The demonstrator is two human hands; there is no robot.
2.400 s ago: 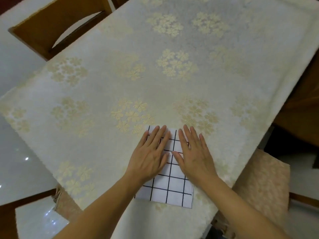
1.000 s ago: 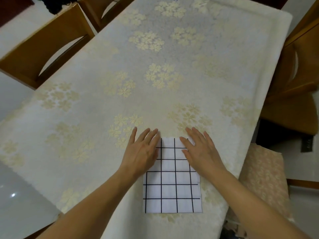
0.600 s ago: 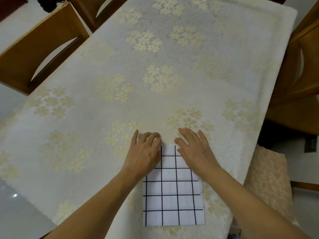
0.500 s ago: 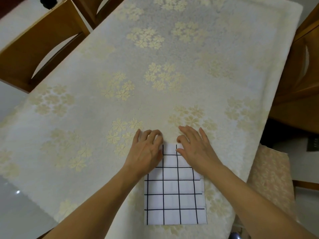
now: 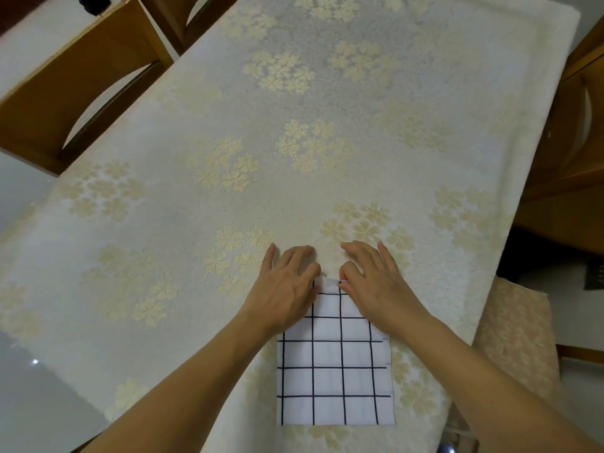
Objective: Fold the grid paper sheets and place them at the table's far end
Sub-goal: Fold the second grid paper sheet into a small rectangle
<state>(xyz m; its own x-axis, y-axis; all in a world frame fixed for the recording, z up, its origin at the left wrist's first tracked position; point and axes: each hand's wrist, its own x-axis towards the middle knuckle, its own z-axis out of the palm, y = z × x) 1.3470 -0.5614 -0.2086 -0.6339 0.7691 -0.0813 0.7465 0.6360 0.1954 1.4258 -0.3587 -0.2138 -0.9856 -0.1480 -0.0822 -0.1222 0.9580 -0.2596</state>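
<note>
Seen from above: grid paper flat on a floral tablecloth, at the near edge, right of centre. Long axis pointing straight away toward the far end. Left hand and right hand palm-down side by side on the paper's far edge, fingers spread, fingertips reaching past it onto cloth. Thumb and forefinger of each appearing to pinch that edge, slightly lifted between them; grip hard to confirm. Both hands equally near, paper stretching back toward the body. Likely next: folding that far edge toward the near one. Wooden chairs alongside.
</note>
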